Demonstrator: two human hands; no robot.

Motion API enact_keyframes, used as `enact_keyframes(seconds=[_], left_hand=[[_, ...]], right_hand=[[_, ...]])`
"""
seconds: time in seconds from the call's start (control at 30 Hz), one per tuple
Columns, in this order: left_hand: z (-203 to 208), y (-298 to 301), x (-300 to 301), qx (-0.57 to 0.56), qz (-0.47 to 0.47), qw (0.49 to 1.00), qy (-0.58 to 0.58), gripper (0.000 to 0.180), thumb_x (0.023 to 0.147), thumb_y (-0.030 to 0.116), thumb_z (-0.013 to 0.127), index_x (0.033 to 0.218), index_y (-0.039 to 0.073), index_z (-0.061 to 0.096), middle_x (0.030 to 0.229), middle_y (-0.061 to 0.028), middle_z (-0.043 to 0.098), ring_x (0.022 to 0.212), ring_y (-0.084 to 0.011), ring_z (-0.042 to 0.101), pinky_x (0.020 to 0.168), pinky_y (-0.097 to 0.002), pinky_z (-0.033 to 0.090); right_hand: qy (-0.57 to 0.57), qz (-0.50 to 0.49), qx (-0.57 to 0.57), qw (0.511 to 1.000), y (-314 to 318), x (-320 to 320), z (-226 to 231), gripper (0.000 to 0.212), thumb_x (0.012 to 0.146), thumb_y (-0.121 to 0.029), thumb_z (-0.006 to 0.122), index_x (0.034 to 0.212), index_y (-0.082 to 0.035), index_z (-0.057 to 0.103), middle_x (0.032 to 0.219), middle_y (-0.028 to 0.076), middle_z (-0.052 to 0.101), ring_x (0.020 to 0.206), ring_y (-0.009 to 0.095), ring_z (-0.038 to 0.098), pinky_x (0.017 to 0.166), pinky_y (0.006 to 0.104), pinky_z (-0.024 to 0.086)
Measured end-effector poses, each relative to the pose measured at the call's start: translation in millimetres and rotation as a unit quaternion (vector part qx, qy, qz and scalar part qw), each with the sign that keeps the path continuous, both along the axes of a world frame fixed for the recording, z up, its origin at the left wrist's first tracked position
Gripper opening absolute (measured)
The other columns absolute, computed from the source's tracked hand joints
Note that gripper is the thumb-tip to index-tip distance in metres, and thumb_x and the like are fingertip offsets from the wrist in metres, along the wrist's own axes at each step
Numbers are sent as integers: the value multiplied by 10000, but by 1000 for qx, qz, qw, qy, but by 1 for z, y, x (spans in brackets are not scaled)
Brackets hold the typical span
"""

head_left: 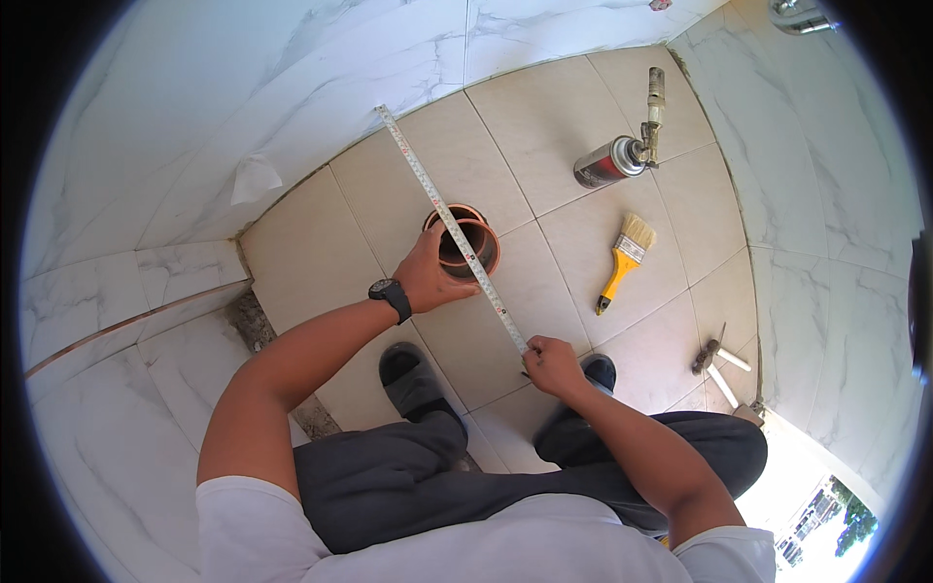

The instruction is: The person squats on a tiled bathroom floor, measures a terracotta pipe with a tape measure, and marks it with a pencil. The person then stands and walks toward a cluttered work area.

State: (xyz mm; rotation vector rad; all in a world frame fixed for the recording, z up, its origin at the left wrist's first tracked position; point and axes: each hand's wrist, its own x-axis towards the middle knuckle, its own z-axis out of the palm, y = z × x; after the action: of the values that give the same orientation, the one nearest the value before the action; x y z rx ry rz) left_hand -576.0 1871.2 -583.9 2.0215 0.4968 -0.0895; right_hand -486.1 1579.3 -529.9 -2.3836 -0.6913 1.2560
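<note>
Spreading across most of the view, the beige square-tiled floor (321,243) meets white marble-patterned wall tiles (194,117) along its far edge, and the person crouches over it in dark trousers and black slip-on sandals (413,379). Near the middle of the floor sits the round orange-brown plastic drain pipe (465,243), its open mouth rising from a tile joint. Over it runs the long white steel measuring tape (447,219), stretched from the wall edge, across the pipe rim, down to the near tiles. The left hand (432,282), wearing a black wristwatch, rests against the pipe's near rim with fingers curled about it and the thumb side by the tape, pressing rather than gripping hard. The right hand (552,366) is clenched on the tape's near end, pinching it down to the floor. The tape looks thin, light and springy, stiff along its curved blade yet ready to kink or slide on the smooth tile, so it is best held flat near each end and steadied at the pipe. Well apart to the right lie a silver gas canister with a torch head (617,155), a yellow-handled paintbrush (622,257) and a small hammer-like tool (714,355)
</note>
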Motion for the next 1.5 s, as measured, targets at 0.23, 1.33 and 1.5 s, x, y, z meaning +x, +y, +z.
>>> enact_keyframes(seconds=[0.23,1.33,1.5], left_hand=[[-3,2,-3,-14,-6,999,-29,1183,723,317,935,1576,10,175,1487,-233,417,1402,-359,451,1170,-449,394],[17,-5,14,-163,-4,984,-69,1034,727,66,889,1529,9,238,1495,-176,425,1388,-286,474,1139,-418,460],[7,-1,3,-110,-2,992,-65,1061,734,97,897,1550,14,224,1533,-180,370,1428,-307,423,1174,-440,415]], right_hand=[[7,-9,0,1000,5,-1,5,226,908,-201,607,932,0,710,749,229,679,737,409,688,720,465,541],[26,-3,60,998,1,-8,1,243,908,-196,583,942,19,689,791,254,675,751,459,664,725,505,531],[74,-36,80,993,3,-10,22,352,985,-311,596,1101,19,630,770,196,680,680,350,663,674,440,511]])
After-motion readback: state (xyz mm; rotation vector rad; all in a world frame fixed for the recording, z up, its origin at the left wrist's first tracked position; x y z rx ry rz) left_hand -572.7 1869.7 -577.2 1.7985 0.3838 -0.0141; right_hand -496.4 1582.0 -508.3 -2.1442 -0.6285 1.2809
